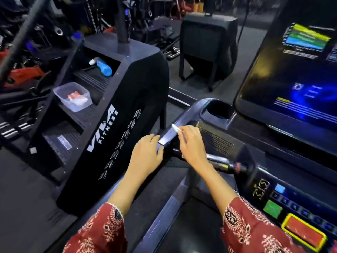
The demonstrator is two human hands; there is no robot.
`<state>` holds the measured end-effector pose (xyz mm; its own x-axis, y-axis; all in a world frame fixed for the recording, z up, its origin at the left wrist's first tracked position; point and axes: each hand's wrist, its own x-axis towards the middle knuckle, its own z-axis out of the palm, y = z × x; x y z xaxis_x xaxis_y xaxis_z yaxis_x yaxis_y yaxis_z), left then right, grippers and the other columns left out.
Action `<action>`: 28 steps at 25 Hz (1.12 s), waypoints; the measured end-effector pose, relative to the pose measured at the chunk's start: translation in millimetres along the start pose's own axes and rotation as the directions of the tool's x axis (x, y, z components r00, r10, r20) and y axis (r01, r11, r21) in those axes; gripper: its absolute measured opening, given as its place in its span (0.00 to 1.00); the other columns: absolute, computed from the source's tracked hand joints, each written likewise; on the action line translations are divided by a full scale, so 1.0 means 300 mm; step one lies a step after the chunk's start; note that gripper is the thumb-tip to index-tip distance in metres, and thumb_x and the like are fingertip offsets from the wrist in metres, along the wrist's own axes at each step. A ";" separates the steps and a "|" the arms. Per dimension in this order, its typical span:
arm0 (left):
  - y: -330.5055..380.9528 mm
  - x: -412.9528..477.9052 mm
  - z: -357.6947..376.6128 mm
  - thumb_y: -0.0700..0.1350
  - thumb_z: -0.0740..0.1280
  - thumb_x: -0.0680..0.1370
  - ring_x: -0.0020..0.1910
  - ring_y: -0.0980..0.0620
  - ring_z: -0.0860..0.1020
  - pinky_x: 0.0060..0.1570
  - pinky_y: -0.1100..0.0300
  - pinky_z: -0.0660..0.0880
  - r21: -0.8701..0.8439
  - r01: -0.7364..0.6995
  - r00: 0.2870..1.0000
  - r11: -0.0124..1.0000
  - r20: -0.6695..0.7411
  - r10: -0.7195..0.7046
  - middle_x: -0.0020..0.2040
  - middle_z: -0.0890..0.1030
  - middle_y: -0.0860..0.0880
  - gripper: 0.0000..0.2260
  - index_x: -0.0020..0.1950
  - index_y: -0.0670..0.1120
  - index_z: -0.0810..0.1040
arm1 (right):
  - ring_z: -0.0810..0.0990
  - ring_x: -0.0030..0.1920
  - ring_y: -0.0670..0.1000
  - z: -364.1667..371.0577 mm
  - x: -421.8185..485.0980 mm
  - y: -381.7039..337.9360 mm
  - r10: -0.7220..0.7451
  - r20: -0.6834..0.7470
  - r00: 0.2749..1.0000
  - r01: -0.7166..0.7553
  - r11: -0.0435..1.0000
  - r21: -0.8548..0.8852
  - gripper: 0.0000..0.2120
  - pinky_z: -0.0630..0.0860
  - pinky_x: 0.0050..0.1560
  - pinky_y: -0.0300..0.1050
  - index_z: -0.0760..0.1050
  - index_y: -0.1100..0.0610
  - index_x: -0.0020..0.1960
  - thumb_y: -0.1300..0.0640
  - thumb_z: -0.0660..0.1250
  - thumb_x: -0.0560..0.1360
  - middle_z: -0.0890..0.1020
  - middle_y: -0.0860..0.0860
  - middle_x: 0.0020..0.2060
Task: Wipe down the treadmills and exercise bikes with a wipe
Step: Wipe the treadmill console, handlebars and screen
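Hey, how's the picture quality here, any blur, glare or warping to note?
Head view: dim room, brightest at the glowing treadmill screen, its text smeared by blur; the red button is blurred too; sheen glints on the handrail beside the wipe; the wide-angle lens bows the edges of the stair machine.

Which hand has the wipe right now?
The right hand pinches the white wipe against the handrail; the left hand just holds that rail, empty.

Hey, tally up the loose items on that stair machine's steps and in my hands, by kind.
Blue bottle: 1
Clear plastic tub: 1
Red-and-white packet in the tub: 1
White wipe in the right hand: 1
Total: 4
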<state>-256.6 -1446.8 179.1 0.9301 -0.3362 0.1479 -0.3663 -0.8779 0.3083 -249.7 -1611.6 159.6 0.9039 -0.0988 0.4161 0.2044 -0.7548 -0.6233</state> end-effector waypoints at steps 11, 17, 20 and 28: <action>0.081 0.337 0.182 0.50 0.57 0.81 0.68 0.43 0.69 0.66 0.53 0.64 -0.169 0.158 0.986 0.973 0.082 -0.146 0.70 0.70 0.41 0.24 0.73 0.38 0.64 | 0.51 0.76 0.59 0.018 0.384 0.282 0.033 0.523 0.852 0.227 0.876 -0.425 0.36 0.49 0.73 0.55 0.53 0.62 0.77 0.49 0.30 0.75 0.54 0.58 0.77; 0.091 0.437 0.219 0.47 0.60 0.80 0.61 0.42 0.74 0.56 0.55 0.69 -0.219 0.175 0.977 0.960 0.159 -0.142 0.60 0.77 0.44 0.17 0.66 0.41 0.70 | 0.60 0.74 0.58 0.011 0.361 0.260 -0.030 0.589 0.808 0.360 0.816 -0.452 0.26 0.57 0.72 0.56 0.61 0.60 0.75 0.57 0.52 0.77 0.61 0.59 0.75; 0.092 0.451 0.220 0.50 0.58 0.82 0.72 0.48 0.65 0.69 0.59 0.61 -0.178 0.181 0.972 0.967 0.185 -0.148 0.74 0.66 0.45 0.24 0.76 0.42 0.61 | 0.44 0.77 0.57 -0.007 0.471 0.319 0.144 0.558 0.817 0.243 0.793 -0.559 0.28 0.42 0.75 0.55 0.46 0.59 0.78 0.57 0.50 0.81 0.47 0.58 0.78; 0.098 0.444 0.215 0.51 0.57 0.82 0.73 0.49 0.64 0.69 0.60 0.59 -0.169 0.170 0.974 0.971 0.181 -0.139 0.75 0.64 0.46 0.25 0.76 0.43 0.59 | 0.73 0.66 0.63 -0.011 0.344 0.314 0.065 0.521 0.851 0.228 0.849 -0.478 0.29 0.71 0.63 0.60 0.70 0.70 0.67 0.58 0.48 0.72 0.73 0.65 0.66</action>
<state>-141.7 -1539.3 147.2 0.9611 -0.2673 -0.0689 -0.2022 -0.8516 0.4836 -138.4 -1695.0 145.9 0.9783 0.2047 -0.0314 0.1998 -0.9727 -0.1181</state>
